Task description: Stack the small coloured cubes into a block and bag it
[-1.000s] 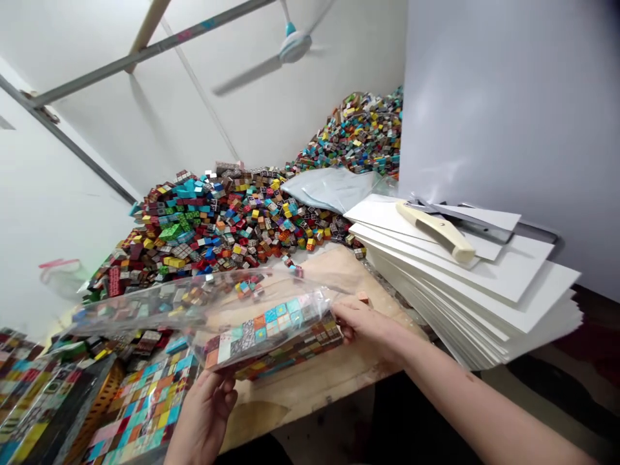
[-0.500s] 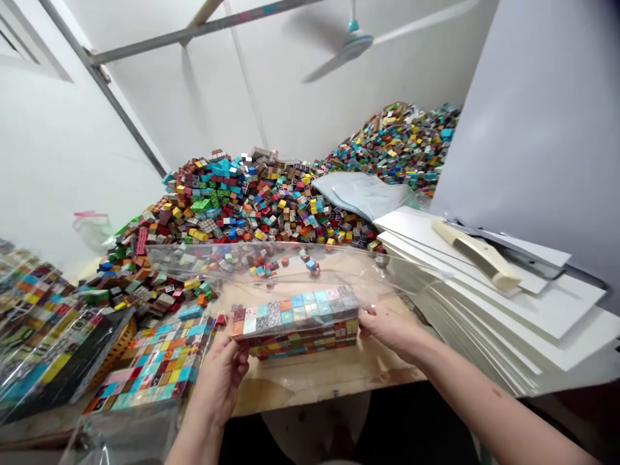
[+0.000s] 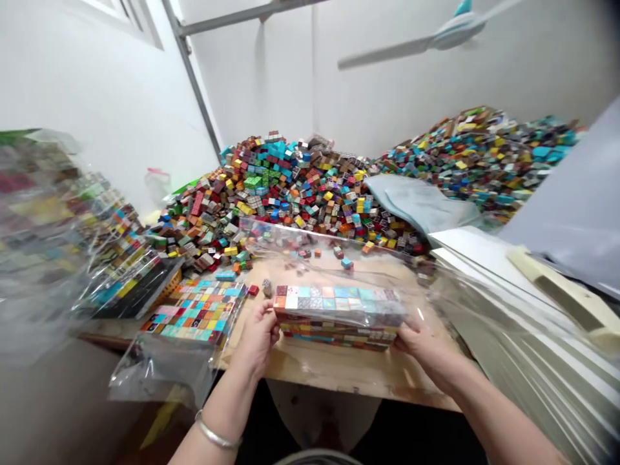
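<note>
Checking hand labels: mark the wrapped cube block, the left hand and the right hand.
wrapped cube block (image 3: 339,323): head view, front side.
left hand (image 3: 259,336): head view, back of hand.
right hand (image 3: 423,345): head view, back of hand.

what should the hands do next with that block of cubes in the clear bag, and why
Probably fold the loose end of the clear bag back over the block of cubes. The left hand and right hand grip the block's two ends on the wooden table, and the slack plastic lies open beyond it, toward the cube pile.
</note>
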`<control>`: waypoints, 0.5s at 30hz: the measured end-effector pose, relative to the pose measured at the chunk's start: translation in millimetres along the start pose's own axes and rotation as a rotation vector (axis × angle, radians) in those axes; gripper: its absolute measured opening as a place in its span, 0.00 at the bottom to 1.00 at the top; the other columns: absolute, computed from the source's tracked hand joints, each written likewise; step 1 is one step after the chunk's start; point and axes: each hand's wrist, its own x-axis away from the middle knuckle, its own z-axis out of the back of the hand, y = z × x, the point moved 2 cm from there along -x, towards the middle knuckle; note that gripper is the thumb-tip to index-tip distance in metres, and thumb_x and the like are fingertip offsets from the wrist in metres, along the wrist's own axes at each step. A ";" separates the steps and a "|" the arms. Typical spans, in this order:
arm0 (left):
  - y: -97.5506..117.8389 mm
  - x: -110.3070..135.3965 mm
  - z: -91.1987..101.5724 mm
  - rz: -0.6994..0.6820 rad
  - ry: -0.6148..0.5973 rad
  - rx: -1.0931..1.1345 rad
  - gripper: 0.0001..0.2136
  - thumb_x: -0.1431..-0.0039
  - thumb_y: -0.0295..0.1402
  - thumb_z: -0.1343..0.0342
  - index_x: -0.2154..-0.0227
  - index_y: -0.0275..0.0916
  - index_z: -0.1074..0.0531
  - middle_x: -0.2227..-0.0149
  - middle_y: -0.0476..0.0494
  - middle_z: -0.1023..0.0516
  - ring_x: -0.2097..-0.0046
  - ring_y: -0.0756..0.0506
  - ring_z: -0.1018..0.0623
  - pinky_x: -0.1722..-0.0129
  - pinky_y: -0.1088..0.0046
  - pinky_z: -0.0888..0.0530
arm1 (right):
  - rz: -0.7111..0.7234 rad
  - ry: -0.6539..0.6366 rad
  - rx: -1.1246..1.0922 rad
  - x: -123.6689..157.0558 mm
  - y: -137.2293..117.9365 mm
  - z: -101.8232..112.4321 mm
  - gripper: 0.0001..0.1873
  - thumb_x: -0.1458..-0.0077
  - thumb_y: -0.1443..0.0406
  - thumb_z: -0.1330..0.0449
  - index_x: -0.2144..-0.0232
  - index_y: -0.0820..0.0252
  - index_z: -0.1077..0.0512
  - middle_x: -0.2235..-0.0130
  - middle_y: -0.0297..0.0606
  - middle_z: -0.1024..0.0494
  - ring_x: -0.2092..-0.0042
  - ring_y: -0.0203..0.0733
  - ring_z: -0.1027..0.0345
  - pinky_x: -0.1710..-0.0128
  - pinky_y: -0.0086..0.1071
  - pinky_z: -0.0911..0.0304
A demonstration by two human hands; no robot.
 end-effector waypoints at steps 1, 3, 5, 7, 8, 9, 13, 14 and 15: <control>-1.5 -0.5 -0.1 -0.006 -0.001 0.001 0.21 0.63 0.31 0.39 0.61 0.39 0.33 0.78 0.57 0.33 0.84 0.60 0.42 0.84 0.87 0.48 | 0.010 0.008 -0.018 -0.6 0.5 -0.2 0.14 0.54 0.54 0.46 0.72 0.57 0.31 0.71 0.37 0.28 0.69 0.40 0.36 0.70 0.32 0.40; -5.0 -2.4 0.4 -0.014 0.000 0.004 0.19 0.63 0.31 0.40 0.63 0.37 0.33 0.79 0.57 0.33 0.84 0.60 0.42 0.84 0.86 0.49 | 0.021 0.019 -0.061 -1.1 0.4 -0.6 0.14 0.53 0.54 0.46 0.69 0.57 0.30 0.69 0.38 0.26 0.68 0.41 0.35 0.70 0.33 0.39; -8.5 -4.9 2.0 -0.011 0.002 0.008 0.17 0.62 0.32 0.41 0.65 0.37 0.33 0.80 0.58 0.35 0.84 0.60 0.42 0.84 0.85 0.49 | 0.014 0.011 -0.098 -1.3 0.6 -1.1 0.14 0.53 0.54 0.44 0.67 0.57 0.30 0.68 0.39 0.26 0.68 0.42 0.34 0.70 0.33 0.38; -10.7 -7.3 4.3 0.007 -0.006 0.011 0.16 0.63 0.32 0.41 0.66 0.37 0.34 0.81 0.58 0.36 0.84 0.59 0.42 0.84 0.85 0.49 | 0.000 0.010 -0.131 -2.1 3.4 -0.5 0.13 0.54 0.56 0.42 0.67 0.56 0.30 0.70 0.39 0.26 0.68 0.42 0.33 0.70 0.33 0.37; -11.0 -8.3 5.6 0.022 -0.016 0.011 0.16 0.63 0.32 0.42 0.67 0.37 0.34 0.82 0.59 0.36 0.84 0.59 0.42 0.84 0.85 0.49 | -0.006 0.021 -0.146 -3.0 6.1 0.2 0.12 0.55 0.57 0.42 0.68 0.56 0.30 0.72 0.38 0.27 0.69 0.41 0.33 0.71 0.32 0.36; -10.6 -9.2 7.0 0.042 -0.030 0.011 0.16 0.63 0.31 0.42 0.67 0.37 0.34 0.82 0.58 0.36 0.84 0.59 0.42 0.84 0.85 0.49 | -0.012 0.037 -0.154 -4.3 9.7 1.2 0.11 0.57 0.58 0.41 0.71 0.56 0.31 0.74 0.36 0.28 0.70 0.40 0.34 0.71 0.31 0.37; -5.0 -11.7 11.2 0.141 -0.117 -0.003 0.13 0.63 0.31 0.41 0.70 0.36 0.30 0.82 0.56 0.36 0.84 0.59 0.40 0.84 0.85 0.49 | -0.041 0.068 -0.156 -12.0 28.6 4.1 0.09 0.59 0.61 0.42 0.82 0.56 0.38 0.82 0.28 0.38 0.79 0.32 0.43 0.79 0.26 0.41; -3.7 -12.5 11.8 0.163 -0.138 -0.010 0.13 0.62 0.31 0.41 0.69 0.36 0.30 0.81 0.56 0.36 0.83 0.59 0.39 0.84 0.85 0.49 | -0.042 0.064 -0.148 -14.5 32.9 4.5 0.11 0.59 0.61 0.42 0.84 0.56 0.40 0.83 0.28 0.40 0.80 0.31 0.45 0.80 0.26 0.42; -2.7 -13.5 12.2 0.181 -0.153 -0.016 0.12 0.61 0.31 0.40 0.69 0.36 0.29 0.81 0.55 0.35 0.83 0.58 0.39 0.84 0.85 0.50 | -0.031 0.065 -0.137 -17.2 36.5 4.9 0.12 0.59 0.60 0.43 0.85 0.56 0.42 0.84 0.27 0.41 0.81 0.31 0.46 0.81 0.26 0.43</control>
